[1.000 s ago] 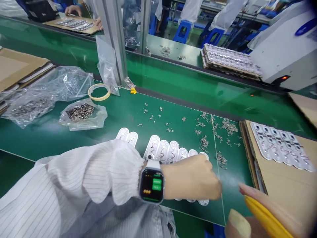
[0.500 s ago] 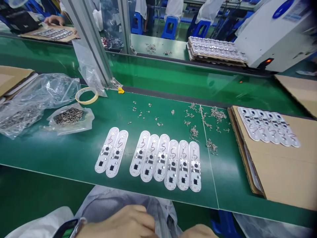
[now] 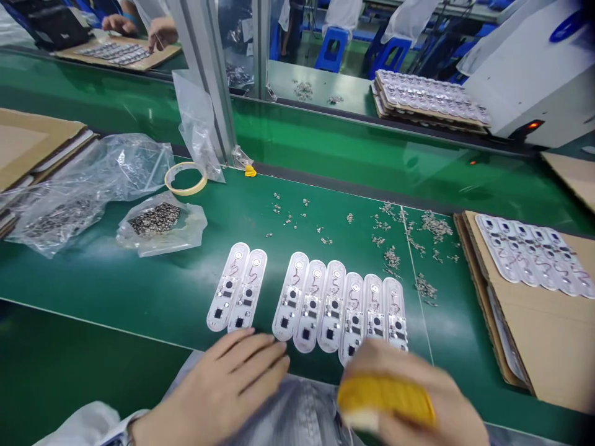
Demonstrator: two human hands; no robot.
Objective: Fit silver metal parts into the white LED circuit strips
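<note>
My left hand is open, its fingers stretched out at the table's front edge, by the lower end of a white oblong panel. That panel lies against another white panel on its left. My right hand, smeared by motion, is closed around a yellow ribbed object whose kind I cannot make out. It covers the lower ends of some panels in the right-hand row. Each panel carries a small circuit board with black chips, thin wires and a round disc.
Loose small metal parts lie in piles behind the panels. At left are an open bag of metal parts, a tape roll and a larger plastic bag. Cardboard with more panels stands right. A co-worker's hands show behind the partition.
Both my hands have risen from below the table edge toward the panels. The yellow object has come into view in my right hand. The view has shifted, so the table's things sit further right.
</note>
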